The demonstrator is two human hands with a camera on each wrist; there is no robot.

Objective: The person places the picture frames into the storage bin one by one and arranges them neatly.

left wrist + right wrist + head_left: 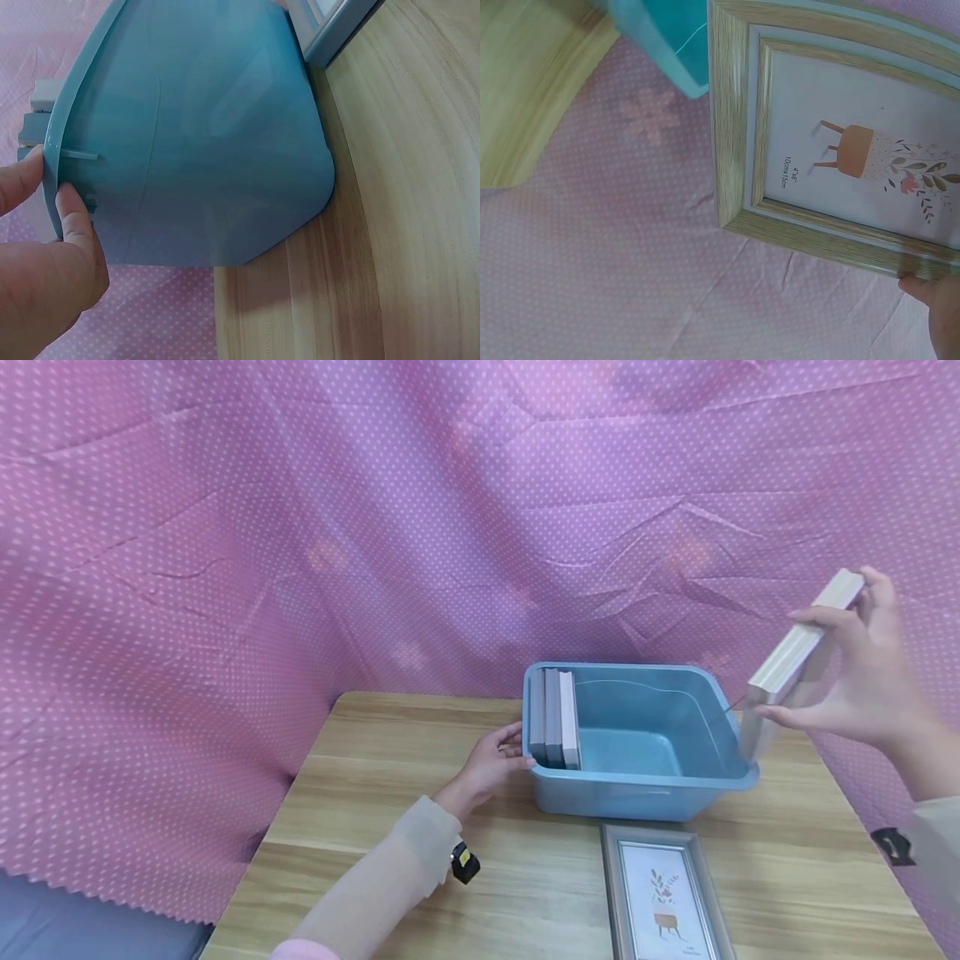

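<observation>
A light wood-grain picture frame point(732, 112) with a potted-plant print is gripped by its edges in my right hand point(877, 672), raised at the right end of the blue plastic tub point(622, 800). My left hand point(491, 768) pinches the tub's left rim, thumb on one side and a finger under the lip in the left wrist view. Inside the tub, against its left wall, several picture frames point(553, 718) stand upright side by side, grey ones and a whiter one. A grey picture frame point(611, 877) with a plant print lies face up on the table in front of the tub.
The wood-grain table point(390, 760) carries the tub near its back edge. Behind and to the left hangs a pink dotted cloth point(420, 527). Bluish fabric point(75, 918) shows at the lower left, beyond the table.
</observation>
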